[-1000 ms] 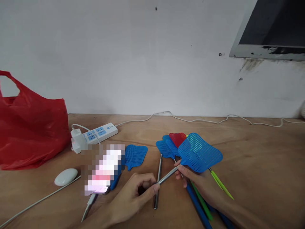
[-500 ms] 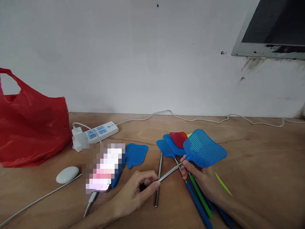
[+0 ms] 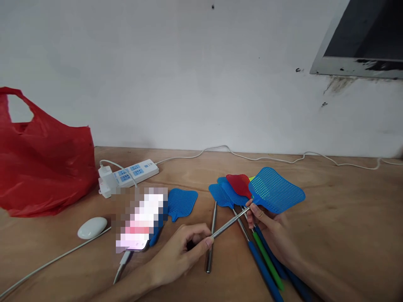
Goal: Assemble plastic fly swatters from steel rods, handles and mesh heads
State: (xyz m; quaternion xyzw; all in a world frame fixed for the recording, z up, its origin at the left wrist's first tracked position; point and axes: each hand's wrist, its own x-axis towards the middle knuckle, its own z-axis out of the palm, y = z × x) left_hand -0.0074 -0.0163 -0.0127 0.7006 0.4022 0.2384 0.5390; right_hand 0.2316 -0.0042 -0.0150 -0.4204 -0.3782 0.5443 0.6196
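A blue fly swatter head [image 3: 278,191] is joined to a silver metal rod [image 3: 231,222], held tilted above the table. My left hand [image 3: 185,247] pinches the rod's lower end. With thumb and fingers, my right hand [image 3: 264,220] grips it where rod and head meet. Beneath lies a pile of fly swatters with a red head [image 3: 238,184], blue heads [image 3: 222,195], a blue handle [image 3: 264,270] and a green handle [image 3: 267,260]. A separate metal rod [image 3: 209,260] lies behind my left fingertips. Another blue swatter head [image 3: 182,203] rests left of the pile, without a rod.
A phone [image 3: 143,222], partly blurred out, stands propped on the left with a cable plugged in. Around it are a white power strip [image 3: 138,172], a white oval object [image 3: 92,227] and a red plastic bag [image 3: 47,167]. A thin cable [image 3: 267,159] runs along the wall.
The held swatter head has shifted slightly right and up with my right hand, and more rod shows between my hands. The whole view has moved a little.
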